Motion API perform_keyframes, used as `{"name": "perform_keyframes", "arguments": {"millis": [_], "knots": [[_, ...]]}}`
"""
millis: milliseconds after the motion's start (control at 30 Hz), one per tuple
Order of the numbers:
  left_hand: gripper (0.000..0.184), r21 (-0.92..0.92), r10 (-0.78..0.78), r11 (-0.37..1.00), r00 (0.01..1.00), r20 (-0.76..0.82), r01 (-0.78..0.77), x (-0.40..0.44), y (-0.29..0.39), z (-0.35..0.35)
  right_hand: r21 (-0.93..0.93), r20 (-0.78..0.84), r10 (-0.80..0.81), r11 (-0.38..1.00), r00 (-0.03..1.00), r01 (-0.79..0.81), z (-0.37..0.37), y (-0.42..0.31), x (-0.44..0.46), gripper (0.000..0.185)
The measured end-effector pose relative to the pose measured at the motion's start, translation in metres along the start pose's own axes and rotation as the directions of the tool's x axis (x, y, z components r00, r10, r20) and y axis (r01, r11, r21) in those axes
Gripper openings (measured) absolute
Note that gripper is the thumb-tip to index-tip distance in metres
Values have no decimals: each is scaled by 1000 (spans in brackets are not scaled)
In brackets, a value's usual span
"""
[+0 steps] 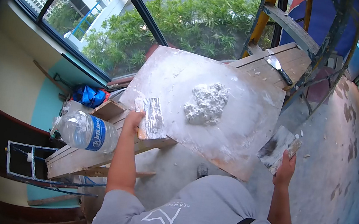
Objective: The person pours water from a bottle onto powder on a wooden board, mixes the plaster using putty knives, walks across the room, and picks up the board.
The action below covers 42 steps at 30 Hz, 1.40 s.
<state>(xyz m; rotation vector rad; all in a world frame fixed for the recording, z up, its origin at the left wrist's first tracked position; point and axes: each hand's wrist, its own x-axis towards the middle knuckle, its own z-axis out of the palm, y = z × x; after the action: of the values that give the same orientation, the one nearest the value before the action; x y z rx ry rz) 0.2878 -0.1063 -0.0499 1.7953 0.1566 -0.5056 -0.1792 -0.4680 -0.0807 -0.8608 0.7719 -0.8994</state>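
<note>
A heap of lumpy white paste (207, 104) lies on a pale board (239, 142) smeared with white. My left hand (133, 121) is closed on a wide flat scraper (153, 118), whose coated blade is over the board's left edge. Off the board's right edge, my right hand (285, 168) grips a second flat scraper (278, 148), its blade streaked with grey and white. Neither blade touches the heap.
A putty knife (278, 68) lies on the wooden planks (258, 61) behind the board, beside a ladder (290, 28). At left, a large clear bottle (86, 131) rests on a plank. Blue bag (89, 95) by the window; spotted floor (329, 177) at right.
</note>
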Motion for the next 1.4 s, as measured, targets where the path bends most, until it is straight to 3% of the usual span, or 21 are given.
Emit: {"name": "perform_keyframes", "arguments": {"millis": [33,167,267,367,433,500,533,567,700,733,833,900,967,1033,1100,1200,1300,1367,1400], "knots": [[36,-42,-38,998,999,0,38,18,-11,-3,8,1,6,1000,1000,-6,0,1,-2,40],[36,124,-135,984,990,40,129,69,12,39,-5,-9,0,1000,1000,0,6,11,-9,40],[43,390,-77,921,981,176,2,112,43,88,-6,-16,-13,1000,1000,13,30,15,-17,38],[46,518,-42,837,923,383,-177,117,85,156,-37,9,5,999,1000,-4,47,17,-26,37],[44,627,56,714,918,393,-312,136,88,204,-87,5,-14,996,1000,15,50,24,-30,36],[45,588,-36,633,740,672,-503,86,135,232,-104,-9,-11,995,1000,10,59,25,-36,35],[44,587,41,421,661,749,-691,85,140,244,-113,-12,-23,993,1000,22,59,26,-36,35],[43,557,83,323,609,788,-765,58,143,249,-121,-12,-31,992,999,29,57,28,-36,35],[38,394,124,-101,382,916,-913,-49,139,237,-167,-10,-36,985,999,34,49,26,-31,34],[37,371,186,-105,349,919,-922,-55,133,228,-166,-9,-30,986,1000,28,47,25,-26,35],[35,519,361,234,569,739,-822,-82,138,187,-172,8,-2,985,1000,3,38,24,-12,37],[35,618,231,548,811,537,-564,-96,139,153,-186,33,18,982,999,-12,32,24,1,41],[31,493,397,669,828,397,-557,-66,82,109,-141,44,31,990,999,-25,30,25,12,39],[31,157,233,946,930,285,-285,-65,31,75,-105,56,51,993,997,-45,27,25,20,38],[33,-97,-45,993,988,151,60,-90,3,71,-79,73,69,995,995,-63,23,26,27,38],[40,-335,-68,935,986,153,117,-88,-64,78,5,120,96,995,988,-98,21,25,33,38],[38,-206,-35,976,990,137,63,-91,-51,130,21,169,148,988,974,-154,16,25,35,36],[35,75,83,993,985,151,-95,-90,-6,163,11,178,147,988,973,-151,14,27,36,35],[36,399,221,877,962,159,-268,-89,20,178,8,181,144,989,973,-148,12,27,38,35]]}}
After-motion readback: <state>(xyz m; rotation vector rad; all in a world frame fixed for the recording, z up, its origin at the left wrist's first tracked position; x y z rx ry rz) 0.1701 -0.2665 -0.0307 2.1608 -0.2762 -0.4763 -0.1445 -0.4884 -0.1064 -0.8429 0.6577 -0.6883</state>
